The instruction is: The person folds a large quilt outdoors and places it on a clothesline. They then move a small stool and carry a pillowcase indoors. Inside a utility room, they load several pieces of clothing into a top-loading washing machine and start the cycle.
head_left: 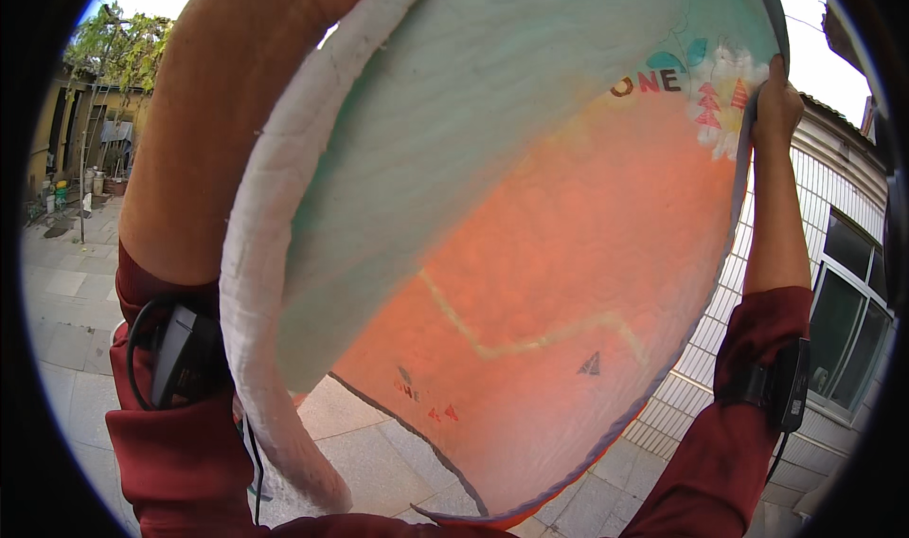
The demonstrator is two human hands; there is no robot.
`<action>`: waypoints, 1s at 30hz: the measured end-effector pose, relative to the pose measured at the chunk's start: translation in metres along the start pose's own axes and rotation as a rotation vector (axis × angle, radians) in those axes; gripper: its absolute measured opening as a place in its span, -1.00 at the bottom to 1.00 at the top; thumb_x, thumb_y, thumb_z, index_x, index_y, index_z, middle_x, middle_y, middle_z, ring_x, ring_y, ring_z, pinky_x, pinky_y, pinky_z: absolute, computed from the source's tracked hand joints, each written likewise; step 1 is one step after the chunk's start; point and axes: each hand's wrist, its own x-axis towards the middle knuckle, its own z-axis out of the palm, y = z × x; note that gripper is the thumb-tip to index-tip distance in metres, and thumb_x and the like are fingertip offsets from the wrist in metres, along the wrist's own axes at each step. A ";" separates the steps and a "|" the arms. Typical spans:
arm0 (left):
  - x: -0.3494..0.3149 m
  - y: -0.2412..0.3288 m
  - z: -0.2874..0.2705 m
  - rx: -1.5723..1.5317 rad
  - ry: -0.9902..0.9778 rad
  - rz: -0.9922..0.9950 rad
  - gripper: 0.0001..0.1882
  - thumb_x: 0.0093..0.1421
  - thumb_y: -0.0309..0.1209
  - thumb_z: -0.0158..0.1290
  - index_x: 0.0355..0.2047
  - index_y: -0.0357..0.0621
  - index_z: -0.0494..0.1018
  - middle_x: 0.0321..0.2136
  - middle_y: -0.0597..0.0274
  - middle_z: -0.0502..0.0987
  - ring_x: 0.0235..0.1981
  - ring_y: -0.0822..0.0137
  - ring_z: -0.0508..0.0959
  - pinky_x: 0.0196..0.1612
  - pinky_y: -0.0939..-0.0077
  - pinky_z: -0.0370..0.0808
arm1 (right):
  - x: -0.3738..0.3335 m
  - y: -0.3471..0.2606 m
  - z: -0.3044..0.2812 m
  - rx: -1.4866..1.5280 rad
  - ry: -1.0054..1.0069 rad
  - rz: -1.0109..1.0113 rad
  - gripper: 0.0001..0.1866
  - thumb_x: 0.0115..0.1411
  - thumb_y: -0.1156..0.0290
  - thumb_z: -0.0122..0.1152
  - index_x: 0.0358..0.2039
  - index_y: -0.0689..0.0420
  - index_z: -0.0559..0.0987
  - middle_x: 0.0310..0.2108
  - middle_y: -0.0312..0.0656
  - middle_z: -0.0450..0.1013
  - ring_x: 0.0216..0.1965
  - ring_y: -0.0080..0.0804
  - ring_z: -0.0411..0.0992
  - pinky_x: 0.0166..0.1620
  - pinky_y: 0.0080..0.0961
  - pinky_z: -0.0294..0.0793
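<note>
A thin quilt (pixel 568 225), pale green and orange with printed letters, small trees and a dark bound edge, hangs raised in front of me. Light shines through its cloth. At the upper right, my right hand (pixel 778 107) is closed round the bound edge, arm stretched upward. My left forearm (pixel 204 131) rises along the quilt's other side to the top of the picture; the fingers of that hand lie beyond the frame, so their grip is hidden. Beside this forearm, a white padded side (pixel 275 197) of the quilt curls down in a thick roll. Its lower edge hangs above the paving.
Grey stone paving (pixel 71 296) covers the courtyard floor. A white-tiled wall with a window (pixel 843 301) stands at the right. On the far left are a thin pole (pixel 83 178), buckets and a leafy plant (pixel 118 45). Both my sleeves carry strapped black devices with cables.
</note>
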 end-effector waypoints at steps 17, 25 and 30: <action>-0.172 -0.193 0.234 0.081 0.029 0.417 -0.68 0.06 -0.39 0.05 -0.27 -0.29 0.22 -0.49 -0.12 0.42 -0.41 -0.14 0.47 -0.33 0.02 0.38 | -0.202 0.007 -0.154 0.335 -0.318 0.400 -0.36 0.35 0.02 -0.25 0.23 0.28 0.14 0.21 -0.05 0.15 0.19 -0.29 0.17 0.19 -0.35 0.19; -0.264 -0.212 0.159 0.134 -0.270 0.444 -0.33 0.01 -0.46 0.07 0.12 -0.38 0.07 0.07 -0.26 0.19 0.14 -0.15 0.21 0.16 0.12 0.20 | -0.258 -0.038 -0.179 0.392 -0.731 0.402 -0.35 0.31 0.15 -0.07 0.22 0.38 0.11 0.21 0.05 0.12 0.15 -0.19 0.18 0.21 -0.32 0.12; -0.367 -0.176 0.090 0.111 -0.171 0.488 -0.40 -0.11 -0.55 0.08 0.01 -0.30 0.22 -0.04 -0.10 0.29 -0.03 -0.05 0.38 -0.08 0.20 0.44 | -0.259 -0.015 -0.162 -0.077 -0.507 0.152 -0.53 0.18 0.43 0.20 0.02 0.47 0.37 0.02 0.01 0.35 -0.08 -0.29 0.35 0.05 -0.48 0.31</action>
